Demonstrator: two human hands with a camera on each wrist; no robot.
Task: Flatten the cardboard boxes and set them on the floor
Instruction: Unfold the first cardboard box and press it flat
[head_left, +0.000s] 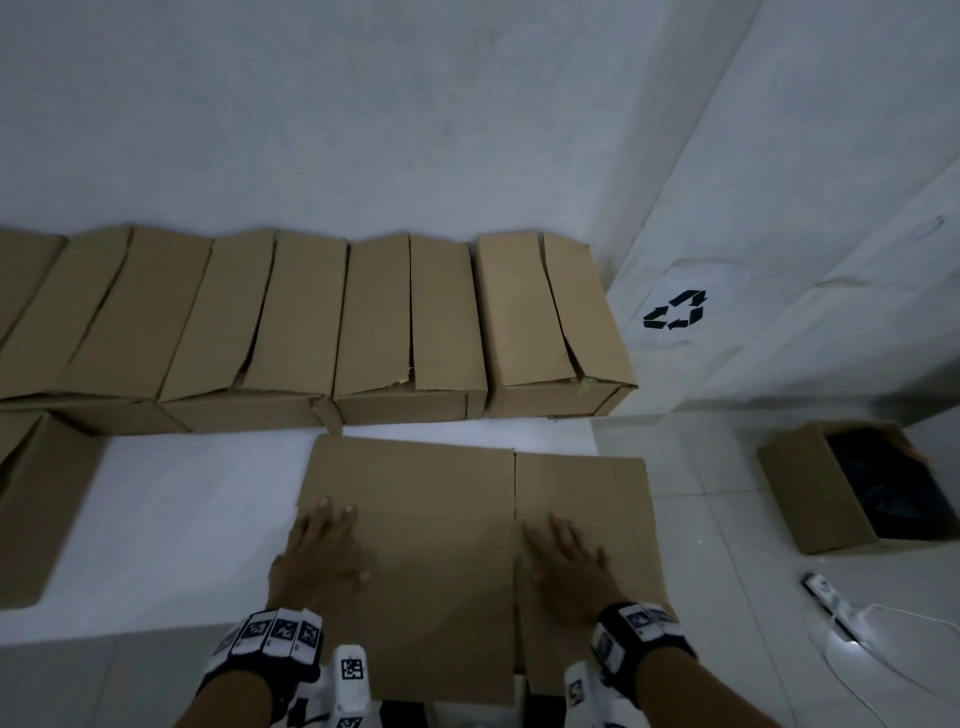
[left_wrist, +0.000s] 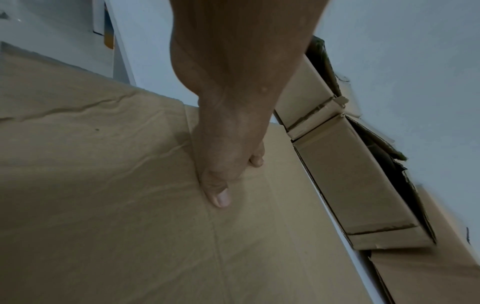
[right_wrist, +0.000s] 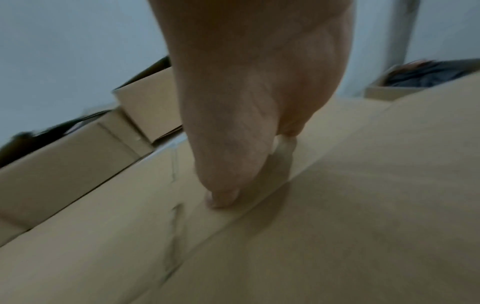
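A flattened brown cardboard box (head_left: 441, 519) lies on the white table (head_left: 182, 519) in front of me, its right part hanging past the table's right edge. My left hand (head_left: 322, 551) presses flat on its left side with fingers spread. My right hand (head_left: 569, 566) presses palm-down on its right panel. In the left wrist view my left hand (left_wrist: 223, 160) lies flat on the creased cardboard (left_wrist: 103, 185). In the right wrist view my right hand (right_wrist: 233, 154) rests on the cardboard (right_wrist: 337, 205) beside a fold line.
A row of several closed cardboard boxes (head_left: 311, 322) stands along the wall at the back of the table. Another box (head_left: 36, 509) sits at the left edge. On the tiled floor at right are an open box with dark contents (head_left: 852, 488) and a power strip (head_left: 831, 605).
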